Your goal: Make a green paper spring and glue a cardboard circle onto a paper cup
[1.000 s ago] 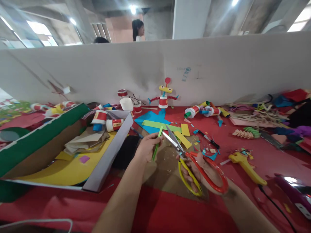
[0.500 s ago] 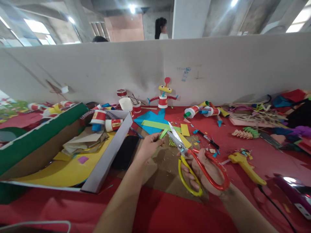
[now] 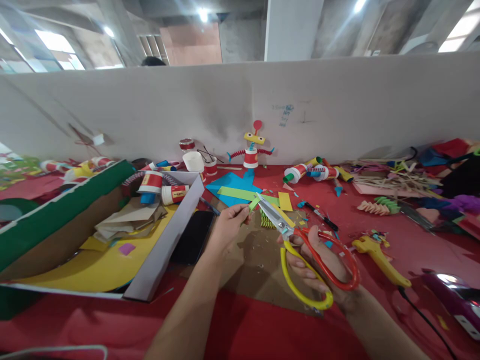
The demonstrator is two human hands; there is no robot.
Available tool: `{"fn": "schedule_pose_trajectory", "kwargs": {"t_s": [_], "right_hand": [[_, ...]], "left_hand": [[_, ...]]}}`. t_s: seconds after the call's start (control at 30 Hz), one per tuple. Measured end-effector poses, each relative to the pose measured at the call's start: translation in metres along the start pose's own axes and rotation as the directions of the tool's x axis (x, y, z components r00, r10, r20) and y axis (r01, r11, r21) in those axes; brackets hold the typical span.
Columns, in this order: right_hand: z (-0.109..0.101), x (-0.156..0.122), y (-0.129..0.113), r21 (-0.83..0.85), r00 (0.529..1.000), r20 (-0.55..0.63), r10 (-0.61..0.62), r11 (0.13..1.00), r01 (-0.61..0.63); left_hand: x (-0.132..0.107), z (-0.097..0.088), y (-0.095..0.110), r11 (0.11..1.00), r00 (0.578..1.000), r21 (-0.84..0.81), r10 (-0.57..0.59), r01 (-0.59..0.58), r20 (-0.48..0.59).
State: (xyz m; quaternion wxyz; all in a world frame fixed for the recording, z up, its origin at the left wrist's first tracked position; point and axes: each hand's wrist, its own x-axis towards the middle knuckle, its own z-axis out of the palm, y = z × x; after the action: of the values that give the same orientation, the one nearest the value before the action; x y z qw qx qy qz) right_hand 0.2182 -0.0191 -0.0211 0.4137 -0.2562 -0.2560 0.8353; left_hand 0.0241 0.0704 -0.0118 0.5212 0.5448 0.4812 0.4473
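Observation:
My left hand (image 3: 233, 225) pinches a small light-green paper strip (image 3: 254, 203) between thumb and fingers. My right hand (image 3: 318, 260) grips scissors (image 3: 279, 220) with one red and one yellow handle. Their blades, nearly closed, point up and left, with the tips at the green strip; whether they cut into it I cannot tell. Below the blades lies a folded green paper spring (image 3: 267, 220) on a brown cardboard sheet (image 3: 255, 270). Behind the hands, a long green strip (image 3: 240, 193) crosses blue paper (image 3: 227, 182), with a yellow paper piece (image 3: 285, 201) to the right.
A cardboard box (image 3: 150, 260) with paper and cup figures stands left, a black phone (image 3: 193, 237) beside it. A paper-cup robot (image 3: 251, 157) stands at the back by the white partition (image 3: 168, 110). A yellow glue gun (image 3: 382, 260) and a stapler-like purple object (image 3: 450, 300) lie right.
The scissor blades have closed further, and their tips have moved slightly left to the green strip. The handles have shifted a little right. My left hand has stayed nearly in place.

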Motion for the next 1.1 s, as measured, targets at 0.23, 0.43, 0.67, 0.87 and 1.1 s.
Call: {"fn": "schedule_pose_trajectory", "kwargs": {"t_s": [0.23, 0.43, 0.67, 0.87, 1.1], "right_hand": [[-0.004, 0.002, 0.001, -0.210, 0.987, -0.091, -0.129, 0.972, 0.108], [-0.011, 0.035, -0.051, -0.967, 0.835, -0.133, -0.534, 0.253, 0.008], [-0.034, 0.151, -0.098, -0.805, 0.954, 0.047, -0.297, -0.577, -0.140], [-0.053, 0.186, -0.102, -0.823, 0.940, 0.054, -0.336, -0.548, -0.149], [-0.009, 0.136, -0.062, -0.935, 0.864, 0.096, -0.494, -0.342, -0.091]], "left_hand": [[0.002, -0.006, -0.001, 0.999, 0.997, 0.034, 0.008, -0.006, -0.079], [0.008, -0.011, -0.012, 0.964, 0.984, -0.250, -0.124, 0.089, -0.130], [0.009, -0.013, -0.013, 0.716, 0.940, -0.623, -0.324, 0.316, 0.105], [0.004, -0.007, -0.010, 0.671, 0.929, -0.655, -0.343, 0.346, 0.139], [0.004, 0.000, -0.017, 0.782, 0.921, -0.511, -0.385, 0.356, 0.053]]}}
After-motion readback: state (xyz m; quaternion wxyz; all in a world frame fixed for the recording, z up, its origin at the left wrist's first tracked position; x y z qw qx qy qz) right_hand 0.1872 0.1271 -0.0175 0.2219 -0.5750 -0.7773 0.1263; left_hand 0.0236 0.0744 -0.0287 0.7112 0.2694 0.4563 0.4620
